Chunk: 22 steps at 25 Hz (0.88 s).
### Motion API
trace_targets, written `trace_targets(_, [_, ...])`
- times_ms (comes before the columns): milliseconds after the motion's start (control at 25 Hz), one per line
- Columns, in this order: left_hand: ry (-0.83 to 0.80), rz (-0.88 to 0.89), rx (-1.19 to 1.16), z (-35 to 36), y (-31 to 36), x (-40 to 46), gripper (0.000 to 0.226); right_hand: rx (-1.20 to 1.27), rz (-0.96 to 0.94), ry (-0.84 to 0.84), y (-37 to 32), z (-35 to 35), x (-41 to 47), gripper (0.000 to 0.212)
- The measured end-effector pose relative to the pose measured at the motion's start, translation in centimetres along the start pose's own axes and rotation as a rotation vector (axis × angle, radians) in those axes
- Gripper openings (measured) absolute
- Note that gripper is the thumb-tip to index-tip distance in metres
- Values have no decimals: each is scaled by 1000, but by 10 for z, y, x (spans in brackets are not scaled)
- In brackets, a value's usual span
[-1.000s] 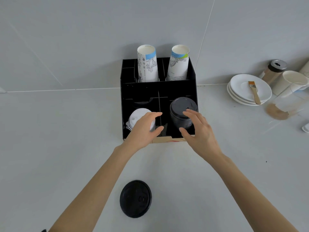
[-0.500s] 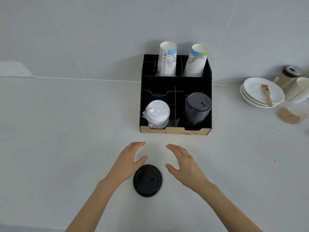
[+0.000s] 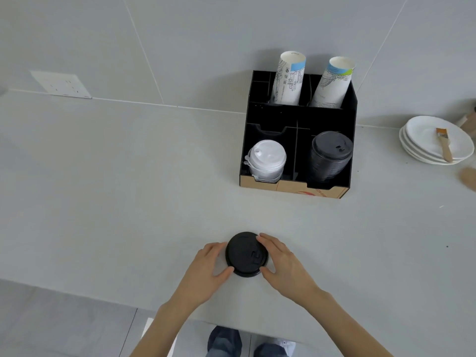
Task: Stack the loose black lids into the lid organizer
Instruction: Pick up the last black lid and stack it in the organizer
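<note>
**Reader:** Black plastic, is that what the hands are on?

**Describer:** Yes. One loose black lid (image 3: 246,254) lies flat on the pale grey counter (image 3: 116,189), near its front edge. The left hand (image 3: 206,269) and the right hand (image 3: 282,264) now cup it from either side, fingers curled narrowly round the rim and touching it. The lid has not visibly left the surface.

**Reader:** What has changed?

**Describer:** A second ago both hands were up at the lid organizer (image 3: 298,135), the right one on the stack of black lids (image 3: 331,157). Half a second ago they hovered open either side of the loose lid. Now they have closed in on it.

**Reader:** And the organizer?

**Describer:** It stands well apart, further back against the wall. Its front right compartment holds the tall black stack; the front left holds white lids (image 3: 266,161). Two rolls of paper cups (image 3: 289,78) rise from the back. White plates (image 3: 438,140) with a brush sit to the far right.

**Reader:** So how far along is the job?

**Describer:** I see no other loose black lid, so this looks like the last. It needs lifting and seating squarely on the black stack, which already stands high and may tip.
</note>
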<state>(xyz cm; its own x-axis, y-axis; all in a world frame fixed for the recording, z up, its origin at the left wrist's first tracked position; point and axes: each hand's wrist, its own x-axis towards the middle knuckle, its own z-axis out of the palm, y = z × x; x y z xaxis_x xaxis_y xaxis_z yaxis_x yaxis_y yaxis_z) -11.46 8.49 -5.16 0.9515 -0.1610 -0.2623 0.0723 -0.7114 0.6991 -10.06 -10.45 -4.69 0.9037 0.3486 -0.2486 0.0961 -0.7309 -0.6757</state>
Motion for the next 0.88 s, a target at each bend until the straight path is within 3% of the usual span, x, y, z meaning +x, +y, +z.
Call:
trace_targets(400, [32,68,13,1,12,-1,60,13,-11,90,-7,-5,-4,56])
trace_targets(880, [87,231,42,-18,63,47,64,48,-47,400,-12,-57,4,52])
